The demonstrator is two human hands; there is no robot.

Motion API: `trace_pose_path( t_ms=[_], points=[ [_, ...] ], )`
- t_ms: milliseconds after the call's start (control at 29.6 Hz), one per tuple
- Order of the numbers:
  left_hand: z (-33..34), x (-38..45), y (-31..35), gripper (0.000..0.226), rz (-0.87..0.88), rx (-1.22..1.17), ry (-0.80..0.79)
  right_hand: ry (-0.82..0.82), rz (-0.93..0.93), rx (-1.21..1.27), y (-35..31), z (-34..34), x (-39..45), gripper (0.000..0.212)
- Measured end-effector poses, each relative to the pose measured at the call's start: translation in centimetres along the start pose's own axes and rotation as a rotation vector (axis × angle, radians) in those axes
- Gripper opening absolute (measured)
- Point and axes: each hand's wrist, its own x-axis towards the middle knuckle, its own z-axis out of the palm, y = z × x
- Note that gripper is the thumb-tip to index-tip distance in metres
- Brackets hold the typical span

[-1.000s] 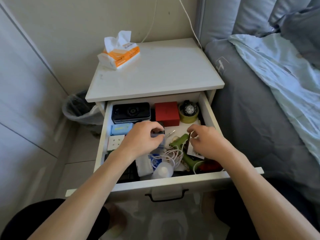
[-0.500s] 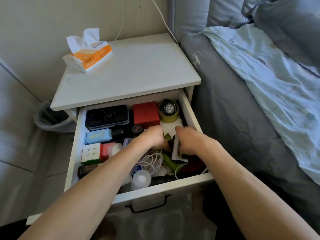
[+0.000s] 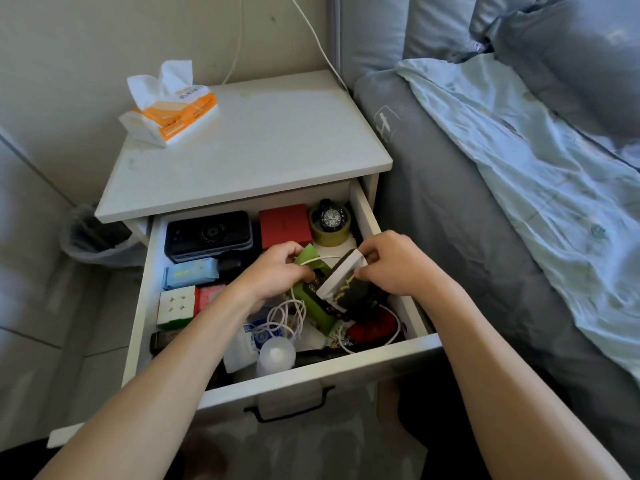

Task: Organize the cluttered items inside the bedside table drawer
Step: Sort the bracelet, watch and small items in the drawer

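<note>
The open white drawer point(image 3: 367, 216) is full of loose items. My left hand point(image 3: 273, 271) grips the upper end of a green gadget point(image 3: 311, 303) that has a white cable looped over it. My right hand point(image 3: 391, 265) pinches a flat black-and-white packet point(image 3: 341, 282) and tilts it up over the green gadget. Along the back lie a black box point(image 3: 209, 235), a red box point(image 3: 284, 225) and a black watch on a tape roll point(image 3: 330, 221). At the left sit a blue pack point(image 3: 188, 271) and a puzzle cube point(image 3: 176, 306).
A coiled white cable point(image 3: 284, 317), a small white bottle point(image 3: 277, 355) and a red object point(image 3: 372, 329) fill the drawer's front. A tissue pack point(image 3: 171, 109) lies on the bedside table top point(image 3: 263, 143). The bed point(image 3: 485, 202) is at the right, a bin point(image 3: 90, 237) at the left.
Both hands lifted things out of the clutter: the left raised the green gadget's end, the right tipped the flat packet up. The camera shifted, so the table sits differently in view.
</note>
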Motion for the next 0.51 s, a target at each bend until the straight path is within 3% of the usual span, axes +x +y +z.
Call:
trace_pose_path(
  t_ms=[101, 169, 270, 372, 507],
  points=[
    [-0.2, -0.8, 0.7, 0.016, -0.031, -0.301, 0.056, 0.09, -0.001, 0.141, 0.0, 0.3, 0.3, 0.009],
    [-0.7, -1.6, 1.2, 0.012, -0.036, -0.496, 0.016, 0.095, -0.014, 0.18, -0.5, 0.7, 0.5, 0.016],
    [-0.9, -2.8, 1.3, 0.029, 0.09, -0.345, -0.013, 0.065, -0.065, 0.15, -1.4, 1.7, 0.6, 0.023],
    [-1.4, -4.2, 1.2, 0.034, 0.219, -0.156, 0.123, 0.09, -0.138, 0.175, -2.5, 2.4, 0.5, 0.023],
    [-4.5, -6.0, 0.5, 0.037, 0.099, -0.422, 0.171, 0.039, -0.101, 0.36, -2.9, 1.9, 0.3, 0.03]
  ],
)
